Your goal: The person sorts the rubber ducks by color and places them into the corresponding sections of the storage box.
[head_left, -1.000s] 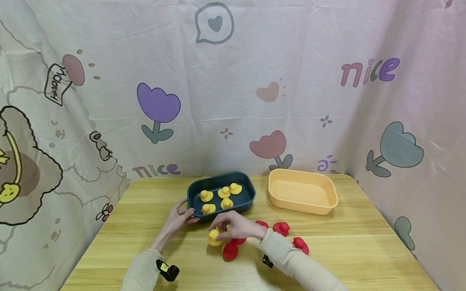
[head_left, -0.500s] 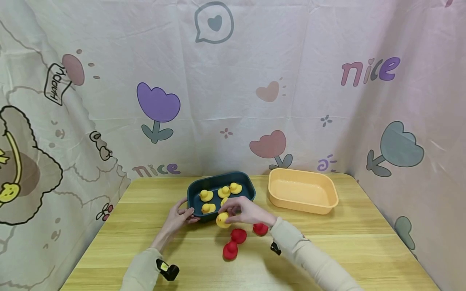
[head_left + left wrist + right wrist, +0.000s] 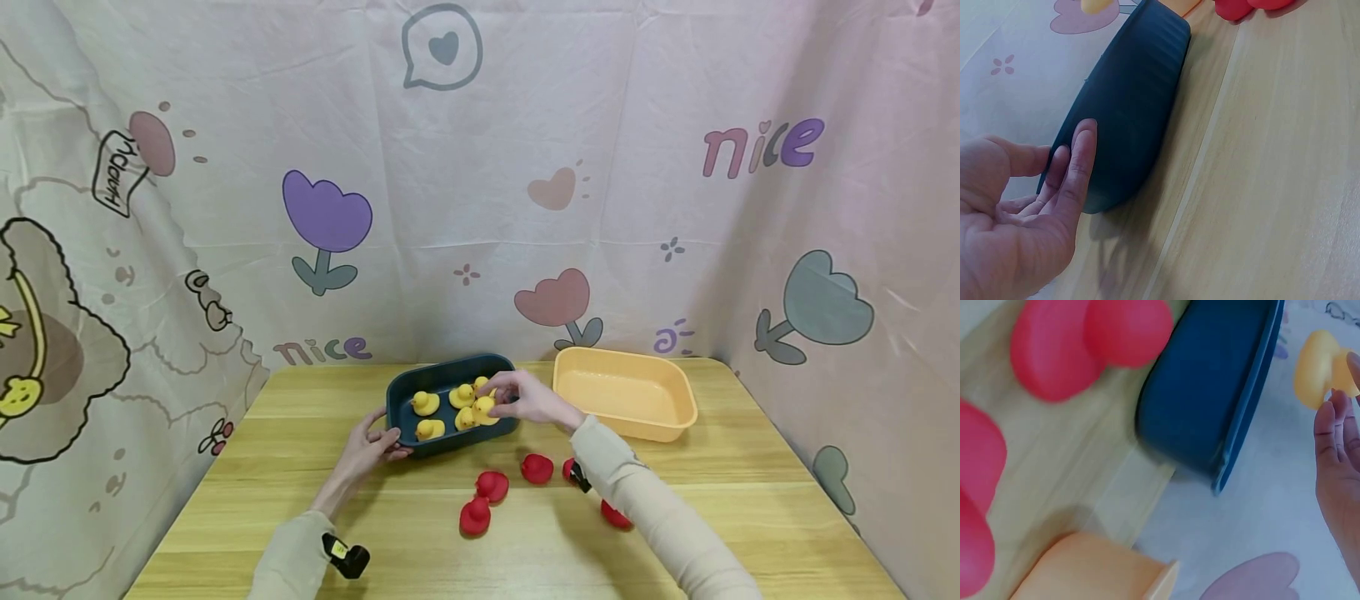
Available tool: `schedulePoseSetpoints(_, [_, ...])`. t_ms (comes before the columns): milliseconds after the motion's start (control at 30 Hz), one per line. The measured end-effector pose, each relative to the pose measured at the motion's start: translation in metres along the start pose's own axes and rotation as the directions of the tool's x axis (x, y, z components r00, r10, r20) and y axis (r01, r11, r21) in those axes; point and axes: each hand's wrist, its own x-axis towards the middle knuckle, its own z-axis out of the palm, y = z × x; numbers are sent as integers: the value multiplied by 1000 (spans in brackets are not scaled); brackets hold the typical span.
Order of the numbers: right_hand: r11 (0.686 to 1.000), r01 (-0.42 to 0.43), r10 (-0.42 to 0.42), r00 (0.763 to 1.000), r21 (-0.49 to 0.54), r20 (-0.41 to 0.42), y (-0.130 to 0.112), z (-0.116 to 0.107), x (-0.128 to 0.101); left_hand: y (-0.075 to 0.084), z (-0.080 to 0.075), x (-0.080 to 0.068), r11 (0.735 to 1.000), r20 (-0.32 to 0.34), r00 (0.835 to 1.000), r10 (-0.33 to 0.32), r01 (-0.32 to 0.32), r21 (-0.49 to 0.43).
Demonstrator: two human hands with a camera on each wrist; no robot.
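My left hand (image 3: 363, 450) grips the near left corner of a dark blue plastic bin (image 3: 450, 444), thumb over the rim; the left wrist view shows its fingers (image 3: 1075, 181) against the outer wall. Over the bin's right part, my right hand (image 3: 531, 397) pinches a yellow rubber duck (image 3: 483, 409) between thumb and fingertips. In the right wrist view this duck (image 3: 1315, 370) is held up above rim height. Several other yellow ducks (image 3: 425, 404) sit in the bin, one partly hidden behind the right hand. The bin's right end is covered by that hand.
Several red rubber ducks (image 3: 537, 469) lie on the wooden table (image 3: 420, 550) in front of the bin, two partly behind the right sleeve. A light orange bin (image 3: 626, 427) stands to the right at the back. Behind hangs a printed cloth (image 3: 480, 167).
My right hand has carried the yellow duck from the table in front, up and rightward over the blue bin. My left hand stays at the bin's corner.
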Motion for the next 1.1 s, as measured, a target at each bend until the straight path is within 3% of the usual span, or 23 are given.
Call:
schedulePoseSetpoints(500, [995, -81, 78, 996, -64, -52, 26, -10, 5, -2, -1, 2, 1000, -4, 1000, -9, 9, -6])
schedulePoseSetpoints(1100, [982, -175, 171, 984, -70, -53, 43, -5, 13, -1, 0, 1, 1000, -22, 1000, 5, -5, 2])
